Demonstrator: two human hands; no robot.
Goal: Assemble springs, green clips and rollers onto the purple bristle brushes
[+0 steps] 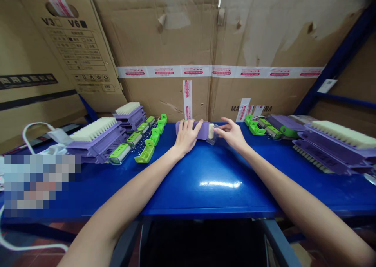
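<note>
1 purple pc, L hnd atop

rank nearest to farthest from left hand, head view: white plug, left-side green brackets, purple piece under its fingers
1. Purple piece: under the left hand
2. Left-side green brackets: left of it
3. White plug: far left

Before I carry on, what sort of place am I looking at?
Probably a workstation in a workshop or small factory: a glossy blue tabletop, cardboard sheeting walling it in behind, and batches of similar purple parts and bright green pieces on both sides.
</note>
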